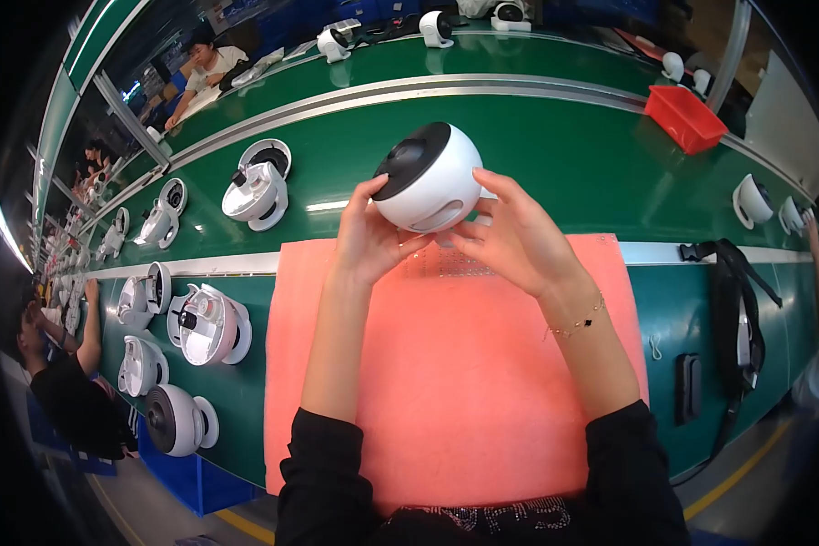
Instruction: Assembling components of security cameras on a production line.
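Observation:
Between my two hands I hold a round white camera housing with a black front (455,173), lifted above the far edge of a pink mat (455,382). My left hand (369,232) grips its left side, the thumb up by the black face. My right hand (519,232) closes on its right side, fingers under the lower edge. An oval recess shows low on the white shell. Small screws (455,263) lie in rows at the mat's far edge, just below my fingers.
Left of the mat stand several opened white housings (211,325) and one closed unit with a dark ribbed face (180,420). A red bin (685,118) sits at the far right. Right of the mat lie a black strap (737,318) and a small dark case (689,389). Other people work at left.

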`<state>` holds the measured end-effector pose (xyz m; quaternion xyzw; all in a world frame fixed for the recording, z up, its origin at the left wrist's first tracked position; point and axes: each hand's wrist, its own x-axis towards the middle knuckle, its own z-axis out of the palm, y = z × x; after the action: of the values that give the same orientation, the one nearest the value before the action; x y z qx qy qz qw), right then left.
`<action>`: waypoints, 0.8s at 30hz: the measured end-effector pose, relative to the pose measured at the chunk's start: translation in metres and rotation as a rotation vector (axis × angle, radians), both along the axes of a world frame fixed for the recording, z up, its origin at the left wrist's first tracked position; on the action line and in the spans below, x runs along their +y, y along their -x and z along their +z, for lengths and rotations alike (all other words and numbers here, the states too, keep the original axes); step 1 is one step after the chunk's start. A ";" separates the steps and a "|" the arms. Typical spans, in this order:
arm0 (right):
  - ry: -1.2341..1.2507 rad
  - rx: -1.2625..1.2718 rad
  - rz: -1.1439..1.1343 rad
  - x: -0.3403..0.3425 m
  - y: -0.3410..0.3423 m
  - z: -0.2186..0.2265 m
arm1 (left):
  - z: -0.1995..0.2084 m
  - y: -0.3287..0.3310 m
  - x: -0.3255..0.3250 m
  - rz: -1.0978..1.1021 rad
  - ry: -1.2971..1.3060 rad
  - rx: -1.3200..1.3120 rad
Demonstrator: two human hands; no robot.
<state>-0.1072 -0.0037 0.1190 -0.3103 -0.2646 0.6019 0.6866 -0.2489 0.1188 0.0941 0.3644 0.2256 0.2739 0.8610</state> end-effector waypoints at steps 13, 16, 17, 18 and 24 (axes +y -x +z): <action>-0.485 -1.011 -0.593 0.006 0.009 -0.012 | -0.033 0.002 0.007 -0.073 -0.408 -0.298; -0.517 -1.074 -0.600 0.006 0.010 -0.007 | -0.029 0.004 0.007 -0.040 -0.505 -0.349; -0.507 -1.041 -0.574 0.008 0.010 -0.005 | -0.027 0.006 0.008 -0.013 -0.527 -0.325; -0.466 -0.957 -0.588 0.011 0.007 -0.008 | -0.022 0.004 0.006 0.010 -0.545 -0.304; 0.106 0.020 -0.461 0.022 -0.053 -0.036 | -0.003 -0.005 0.003 0.188 -0.080 -0.065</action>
<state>-0.0544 0.0180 0.0828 -0.3920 -0.1478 0.4452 0.7914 -0.2441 0.1215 0.0908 0.3668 0.2195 0.3738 0.8232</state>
